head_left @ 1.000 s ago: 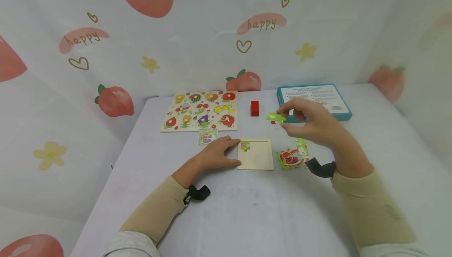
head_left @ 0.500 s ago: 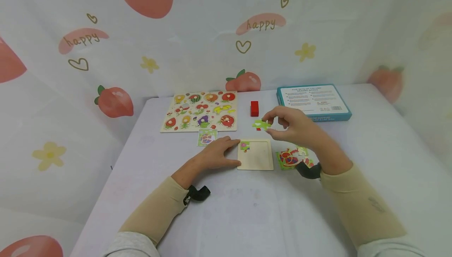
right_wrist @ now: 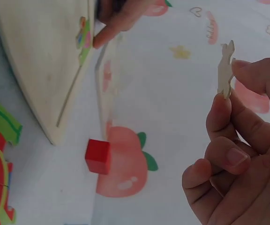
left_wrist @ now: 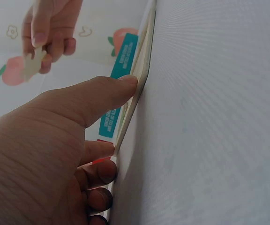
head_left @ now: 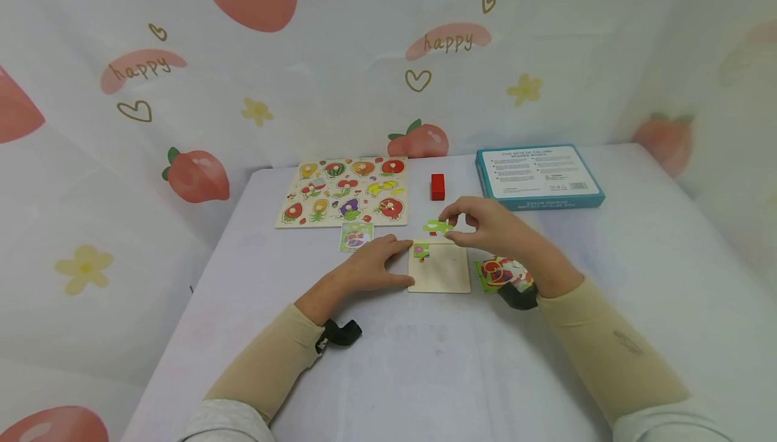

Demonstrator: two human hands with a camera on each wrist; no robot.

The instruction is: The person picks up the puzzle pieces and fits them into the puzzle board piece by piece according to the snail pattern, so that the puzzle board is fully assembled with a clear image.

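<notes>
My right hand (head_left: 488, 226) pinches a green jigsaw piece (head_left: 434, 227) between thumb and forefinger, over the far edge of a square wooden puzzle tray (head_left: 443, 277). Seen edge-on in the right wrist view, the piece (right_wrist: 225, 70) is held up off the tabletop. My left hand (head_left: 378, 263) rests at the tray's left side, forefinger at the far corner and thumb (left_wrist: 125, 79) along the edge near the front corner. One jigsaw piece with a pink flower (head_left: 420, 250) lies in the tray's far left corner. Red, blue and green jigsaw pieces (head_left: 498, 271) lie right of the tray, partly behind my right wrist.
A small picture card (head_left: 357, 234) lies beyond my left hand, against a wooden fruit peg board (head_left: 291, 192). A red block (head_left: 438, 187) stands farther back. At the back right lies a flat teal box (head_left: 540, 172), near the patterned cloth backdrop (head_left: 340, 57).
My right hand has carried the green jigsaw piece leftward and nearer, from in front of the teal box to the tray's far edge. The left hand has stayed at the tray.
</notes>
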